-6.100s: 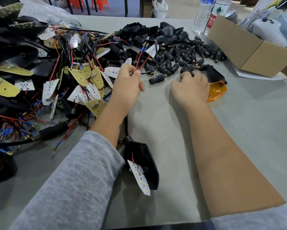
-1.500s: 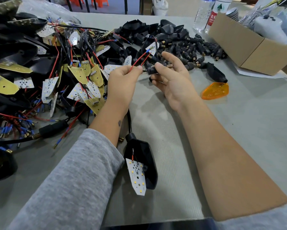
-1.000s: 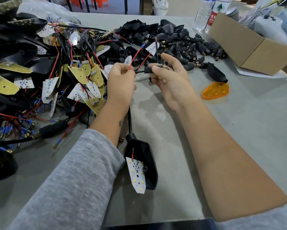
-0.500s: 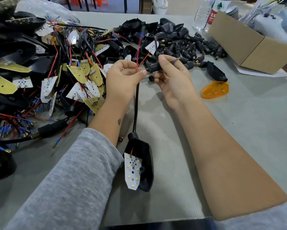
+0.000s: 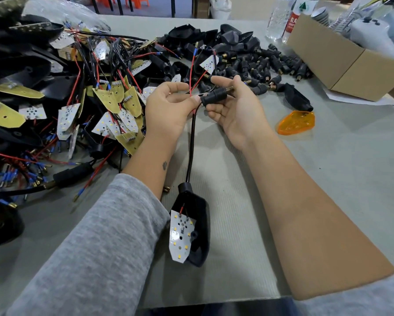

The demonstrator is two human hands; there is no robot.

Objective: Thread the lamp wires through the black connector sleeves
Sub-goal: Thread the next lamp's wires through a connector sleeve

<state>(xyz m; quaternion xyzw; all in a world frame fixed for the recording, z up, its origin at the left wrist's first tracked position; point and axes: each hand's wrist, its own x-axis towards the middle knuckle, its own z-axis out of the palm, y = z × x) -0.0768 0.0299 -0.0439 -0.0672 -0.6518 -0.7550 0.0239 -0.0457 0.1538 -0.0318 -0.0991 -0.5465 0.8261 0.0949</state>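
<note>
A heap of wired LED boards (image 5: 109, 106) covers the table (image 5: 328, 179) at left; loose connector sleeves (image 5: 271, 67) lie behind the hands, a cardboard box (image 5: 342, 62) far right, a lamp lens (image 5: 296, 122) before it

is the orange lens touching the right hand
Apart. The head view shows bare table between the orange lens and the right hand, which holds a black connector sleeve.
</note>
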